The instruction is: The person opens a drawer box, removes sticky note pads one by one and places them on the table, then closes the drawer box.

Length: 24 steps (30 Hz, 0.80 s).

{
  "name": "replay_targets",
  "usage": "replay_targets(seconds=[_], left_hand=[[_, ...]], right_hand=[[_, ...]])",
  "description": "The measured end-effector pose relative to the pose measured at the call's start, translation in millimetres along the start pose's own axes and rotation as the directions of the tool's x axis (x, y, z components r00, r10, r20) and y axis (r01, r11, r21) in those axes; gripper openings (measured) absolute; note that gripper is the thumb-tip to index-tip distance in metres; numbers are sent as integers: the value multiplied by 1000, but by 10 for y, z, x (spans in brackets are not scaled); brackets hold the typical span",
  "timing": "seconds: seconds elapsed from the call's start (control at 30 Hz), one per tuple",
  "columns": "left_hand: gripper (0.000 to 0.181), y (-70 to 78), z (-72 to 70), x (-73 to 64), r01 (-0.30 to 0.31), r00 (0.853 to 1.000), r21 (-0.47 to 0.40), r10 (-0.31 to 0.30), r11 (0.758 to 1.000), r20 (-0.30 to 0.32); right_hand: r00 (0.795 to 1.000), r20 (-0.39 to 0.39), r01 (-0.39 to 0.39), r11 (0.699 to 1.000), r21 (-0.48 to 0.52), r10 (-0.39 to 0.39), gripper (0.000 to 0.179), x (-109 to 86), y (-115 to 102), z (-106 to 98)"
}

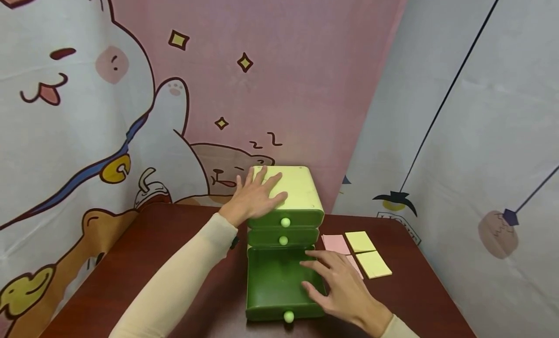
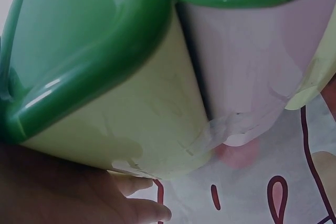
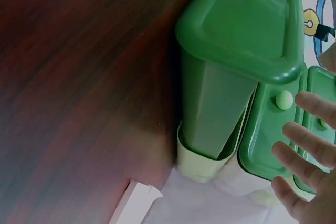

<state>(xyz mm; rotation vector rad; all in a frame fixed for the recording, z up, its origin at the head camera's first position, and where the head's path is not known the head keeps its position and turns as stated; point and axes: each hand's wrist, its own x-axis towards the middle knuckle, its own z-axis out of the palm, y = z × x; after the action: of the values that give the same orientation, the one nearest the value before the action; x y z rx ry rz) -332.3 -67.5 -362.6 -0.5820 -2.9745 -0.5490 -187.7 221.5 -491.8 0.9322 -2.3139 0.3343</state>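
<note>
A small drawer unit [image 1: 301, 187] with a pale yellow top and green drawer fronts stands on the table. Its bottom drawer [image 1: 272, 279] is pulled far out, and the green floor of it shows. The top drawer [image 1: 264, 220] and the middle drawer [image 1: 264, 238] are pushed in. My left hand [image 1: 254, 196] rests on the unit's top with fingers spread. Over the right side of the bottom drawer is my right hand [image 1: 342, 289], its fingers apart and slightly bent, holding nothing. In the right wrist view the right hand's spread fingers [image 3: 302, 163] show beside the drawer fronts.
Right of the unit lie yellow sticky notes [image 1: 373, 264] and pink sticky notes [image 1: 335, 244], partly behind the right hand. The dark reddish-brown table [image 1: 174, 250] ends against a cartoon-printed cloth [image 1: 305, 85] at the back and sides.
</note>
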Motion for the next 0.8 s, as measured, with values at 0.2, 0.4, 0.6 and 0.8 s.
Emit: replay_targets(seconds=[0.2, 0.4, 0.6, 0.8], left_hand=[[83, 4, 21, -9, 2, 1000, 9, -2, 1000, 2], [82, 4, 27, -10, 4, 1000, 2, -4, 1000, -2], [82, 4, 14, -5, 4, 1000, -4, -4, 1000, -2], [82, 2, 7, 0, 2, 1000, -6, -2, 1000, -5]], right_hand=[[995, 30, 96, 995, 16, -96, 45, 2, -52, 43], [966, 32, 254, 965, 58, -257, 49, 12, -53, 118], [931, 94, 342, 933, 109, -352, 54, 18, -58, 148], [891, 109, 423, 892, 161, -441, 61, 37, -69, 159]])
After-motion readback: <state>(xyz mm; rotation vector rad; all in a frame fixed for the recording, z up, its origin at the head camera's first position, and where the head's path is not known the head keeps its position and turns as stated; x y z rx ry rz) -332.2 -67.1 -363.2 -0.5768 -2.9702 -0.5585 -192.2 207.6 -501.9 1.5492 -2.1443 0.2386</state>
